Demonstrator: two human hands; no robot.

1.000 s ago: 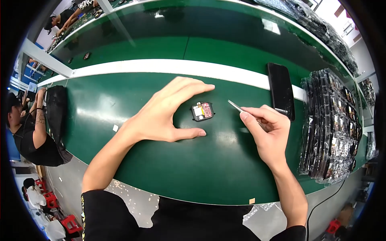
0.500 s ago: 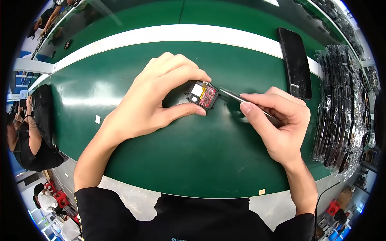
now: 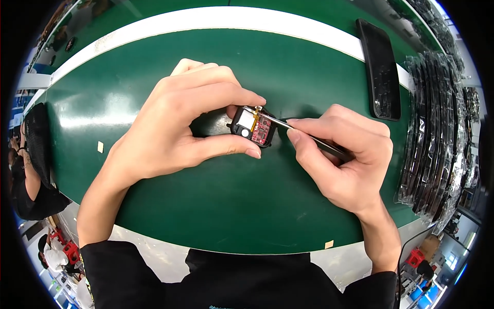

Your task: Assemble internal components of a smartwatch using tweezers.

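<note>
Between the thumb and fingers of my left hand sits a small black smartwatch case, its inside facing up. A red circuit board, a silvery-white block, a white round spot and a yellow flex strip show in it. My right hand pinches slim metal tweezers like a pen. Their tip reaches over the case, at the upper part of the board beside the yellow strip. Whether the tip grips anything is too small to tell.
The green worktable has a white raised strip along its back. A black phone leans across that strip at right, beside stacked clear plastic trays. Small paper bits lie about. A co-worker's arm shows at far left.
The tweezers' tip has moved left, from beside the case to over its circuit board. My left hand still holds the case, now turned slightly. The whole view has shifted a little.
</note>
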